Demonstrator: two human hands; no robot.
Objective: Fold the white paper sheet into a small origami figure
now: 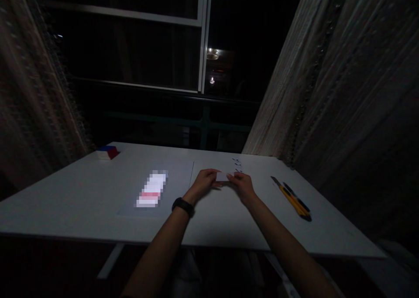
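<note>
A dark window (pixel 131 49) fills the top of the frame, with curtains (pixel 343 93) hanging down either side. Below it the white table (pixel 81 202) spans the lower half. A greyish sheet (pixel 178 189) lies left of centre, and a small red, white and blue block (pixel 107 152) sits at the table's upper left. At right lie a yellow utility knife (pixel 288 195) and, just beside it, a dark pen (pixel 303 204). Nothing stands between them and me. At centre, my left hand (pixel 204 182) and right hand (pixel 244 186) pinch a small white card (pixel 222 176) between their fingertips, one at each end, just above the tabletop. A black wristband (pixel 183 206) circles my left wrist. Tiny dark bits (pixel 237 162) lie just beyond the card.
</note>
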